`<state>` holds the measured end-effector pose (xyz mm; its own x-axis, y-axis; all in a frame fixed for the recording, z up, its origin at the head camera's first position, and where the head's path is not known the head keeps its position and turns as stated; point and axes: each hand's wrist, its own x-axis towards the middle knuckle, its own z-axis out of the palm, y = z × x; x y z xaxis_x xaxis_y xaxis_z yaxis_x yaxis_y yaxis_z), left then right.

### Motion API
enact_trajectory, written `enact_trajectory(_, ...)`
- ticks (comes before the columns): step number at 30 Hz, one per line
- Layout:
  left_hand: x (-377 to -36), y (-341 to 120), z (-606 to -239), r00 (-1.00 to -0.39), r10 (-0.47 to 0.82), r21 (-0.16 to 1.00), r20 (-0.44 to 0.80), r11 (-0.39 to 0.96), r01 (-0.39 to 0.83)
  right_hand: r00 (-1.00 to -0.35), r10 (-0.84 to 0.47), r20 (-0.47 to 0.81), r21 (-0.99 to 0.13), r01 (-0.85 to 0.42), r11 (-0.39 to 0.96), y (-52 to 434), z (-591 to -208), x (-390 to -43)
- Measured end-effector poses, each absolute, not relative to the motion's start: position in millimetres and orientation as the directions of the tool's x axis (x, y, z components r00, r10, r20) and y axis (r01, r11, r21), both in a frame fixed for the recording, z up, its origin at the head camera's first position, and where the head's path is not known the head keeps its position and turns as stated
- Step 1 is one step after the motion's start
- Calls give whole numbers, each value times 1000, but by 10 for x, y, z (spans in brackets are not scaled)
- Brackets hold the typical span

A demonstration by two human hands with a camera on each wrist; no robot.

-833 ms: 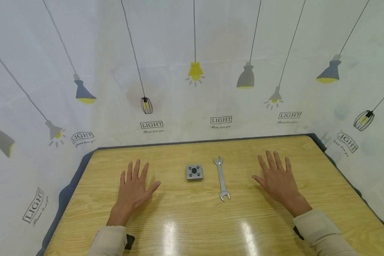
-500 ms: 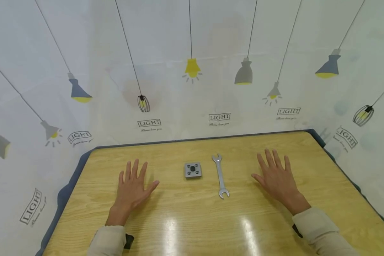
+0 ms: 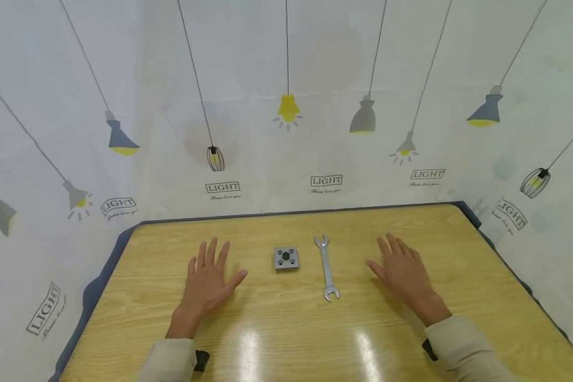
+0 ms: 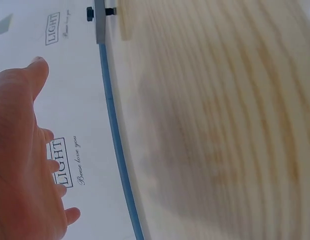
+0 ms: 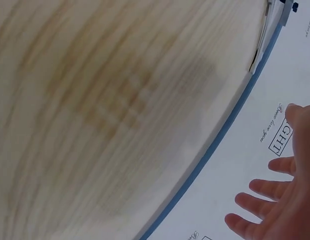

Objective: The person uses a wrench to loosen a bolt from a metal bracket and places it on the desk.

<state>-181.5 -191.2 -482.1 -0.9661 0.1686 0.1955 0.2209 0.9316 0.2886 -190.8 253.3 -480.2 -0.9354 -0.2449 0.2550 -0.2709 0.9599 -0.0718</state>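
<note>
A square grey metal block (image 3: 292,263) lies on the wooden table, with a hole near each corner and a black hex bolt head (image 3: 286,255) in its middle. To its right lies a silver double open-end wrench (image 3: 327,268), roughly lengthwise. My left hand (image 3: 207,286) is left of the block, fingers spread, holding nothing. Right of the wrench, my right hand (image 3: 403,273) has its fingers extended and nothing in it. The left wrist view shows the block (image 4: 100,25) edge-on, with black bolt ends (image 4: 90,14) projecting on both sides. The right wrist view catches the wrench (image 5: 259,45) edge-on.
The wooden table (image 3: 286,339) has a dark blue edge strip (image 3: 267,214) along its back and sides. Behind it hangs a white sheet (image 3: 267,53) printed with lamps and the word LIGHT. Dark wrist devices (image 3: 201,361) stick out at both cuffs.
Both hands have shifted inward: the left one to the right, the right one to the left. The right fingers are less spread. Block and wrench stay in place; the head view shifted slightly.
</note>
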Motion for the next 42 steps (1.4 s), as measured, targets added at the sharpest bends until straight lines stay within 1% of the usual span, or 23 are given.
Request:
enact_trajectory(3,-1870,-1815,-4833,-963,177,302,203,924,233,-945,-218,244,-128,-255,958,2459,-4805,-1928)
enact_trajectory(7,-1951,-1675,-4827,-961,191,330,199,910,249,-947,-198,251,-159,-243,957,2336,-4800,-1974)
enact_trajectory(11,-2039,-1535,-4801,-965,200,365,167,897,250,-950,-194,247,-182,-242,953,2173,-4798,-2036)
enact_trajectory(16,-2153,-1327,-4850,-975,193,411,107,885,220,-965,-177,193,-256,-224,940,1906,-4818,-2109)
enact_trajectory(18,-2182,-1222,-4913,-980,182,430,78,881,197,-975,-159,157,-289,-200,936,1788,-4843,-2117)
enact_trajectory(21,-2194,-1057,-5015,-987,155,448,42,880,157,-984,-138,114,-297,-166,940,1623,-4903,-2114)
enact_trajectory(24,-2196,-908,-5073,-991,125,448,45,884,131,-989,-117,87,-296,-138,945,1490,-4945,-2108)
enact_trajectory(29,-2221,-715,-5049,-994,78,448,79,888,106,-994,-95,54,-335,-108,936,1337,-4917,-2102)
enact_trajectory(35,-2217,-577,-5031,-997,33,434,63,899,57,-997,-77,6,-368,-73,927,1246,-4908,-2109)
enact_trajectory(42,-2196,-517,-5025,-998,-23,452,53,892,3,-998,-64,-2,-430,-57,901,1184,-4932,-2104)
